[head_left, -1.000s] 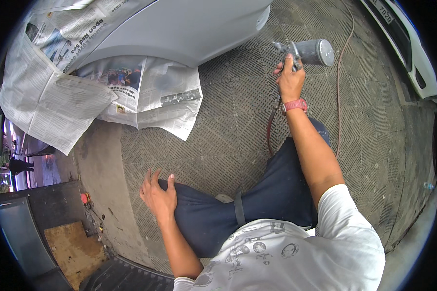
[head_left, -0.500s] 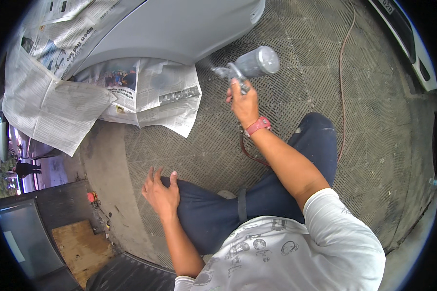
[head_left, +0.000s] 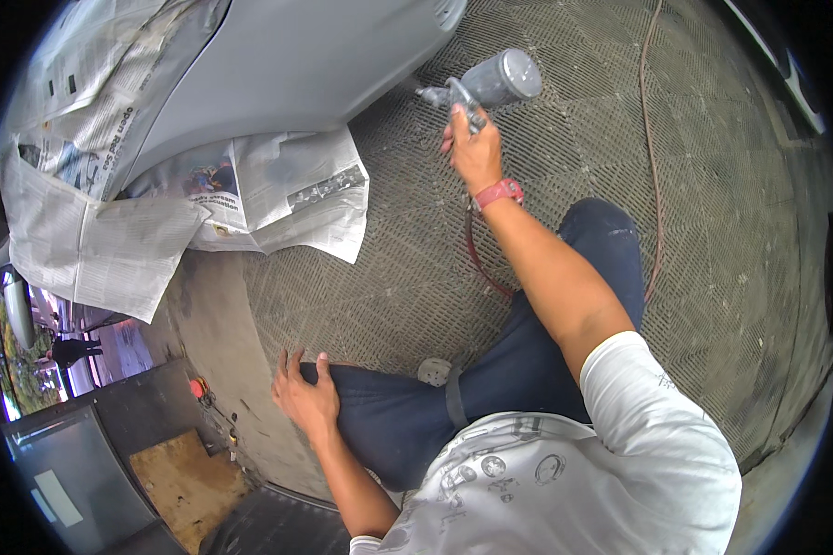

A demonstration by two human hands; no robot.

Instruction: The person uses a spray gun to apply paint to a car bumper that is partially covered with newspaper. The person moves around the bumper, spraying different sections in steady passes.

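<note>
My right hand (head_left: 478,155) is wrapped round the handle of a spray gun (head_left: 498,80) with a grey cup, tilted on its side. Its nozzle points left toward the lower edge of a grey car body panel (head_left: 296,69), apart from it, with a faint mist in front. A reddish air hose (head_left: 475,250) hangs below my right wrist, which wears a red watch. Newspaper sheets (head_left: 292,217) mask the wheel arch and the area left of the panel. On my bent left knee rests my left hand (head_left: 307,398), open, fingers spread and nothing in it.
A brown hose (head_left: 651,139) runs along the patterned floor matting (head_left: 565,120) on the right. Part of a white car (head_left: 796,92) shows at the far right edge. At lower left are a wooden board (head_left: 185,481) and a red knob-like object (head_left: 197,388). A person (head_left: 72,351) stands in the distance.
The spray gun in my right hand has moved up along the panel's lower edge. The view has shifted and turned slightly. My left hand remains on the knee.
</note>
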